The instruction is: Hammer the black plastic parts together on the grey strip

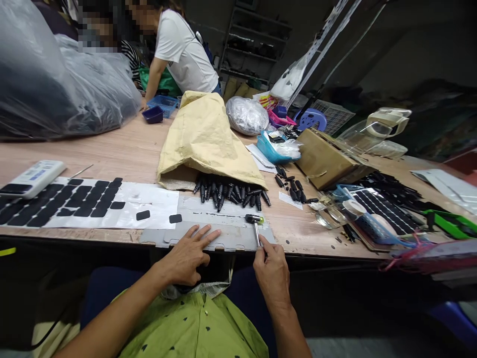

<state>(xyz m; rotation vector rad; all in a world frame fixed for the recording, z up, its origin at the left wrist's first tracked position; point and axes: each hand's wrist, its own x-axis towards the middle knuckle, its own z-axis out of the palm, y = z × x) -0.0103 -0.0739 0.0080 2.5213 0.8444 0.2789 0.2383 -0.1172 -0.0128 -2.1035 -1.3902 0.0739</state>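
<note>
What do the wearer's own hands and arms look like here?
The left hand and right hand are bare, with no gloves visible. The forearms show no sleeves, watch or bracelet. Below them, a green garment carries small dark marks, seemingly heart-shaped.

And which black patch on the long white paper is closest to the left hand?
The patch poking over the right edge of the paper; every other patch there lies farther left, away from the left hand.
</note>
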